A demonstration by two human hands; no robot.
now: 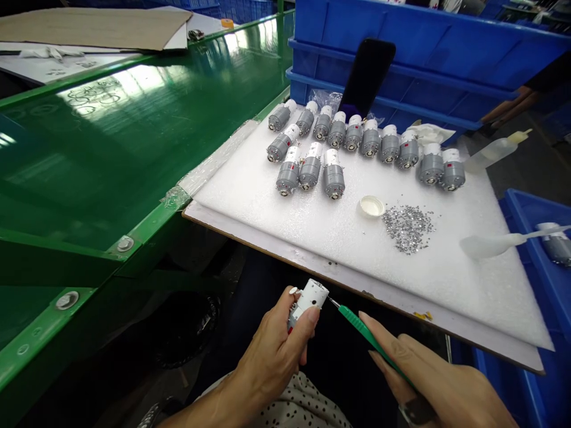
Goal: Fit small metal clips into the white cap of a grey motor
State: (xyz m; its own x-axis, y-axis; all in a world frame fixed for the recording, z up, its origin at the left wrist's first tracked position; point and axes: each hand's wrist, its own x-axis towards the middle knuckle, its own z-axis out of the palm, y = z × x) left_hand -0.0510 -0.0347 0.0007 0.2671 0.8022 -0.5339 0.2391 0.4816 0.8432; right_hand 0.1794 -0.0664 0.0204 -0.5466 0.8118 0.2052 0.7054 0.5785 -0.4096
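Observation:
Low in front of me, my left hand [277,340] grips a small white and grey model capsule [311,295], its white end tilted up and to the right. A small white disc-shaped part stands out at its left side by my fingertip. My right hand [414,362] holds a green-handled tool [363,329] with a thin metal tip. That tip meets or nearly meets the right edge of the white end; I cannot tell if they touch. The grey lower part of the capsule is mostly hidden by my fingers.
On the white foam sheet [250,196] stand several grey and white capsules [334,175], a small white cap [372,206], a heap of silvery bits [408,229] and squeeze bottles [491,245]. Blue crates [423,53] and a dark phone [368,74] rise behind. Left runs a green conveyor [147,131].

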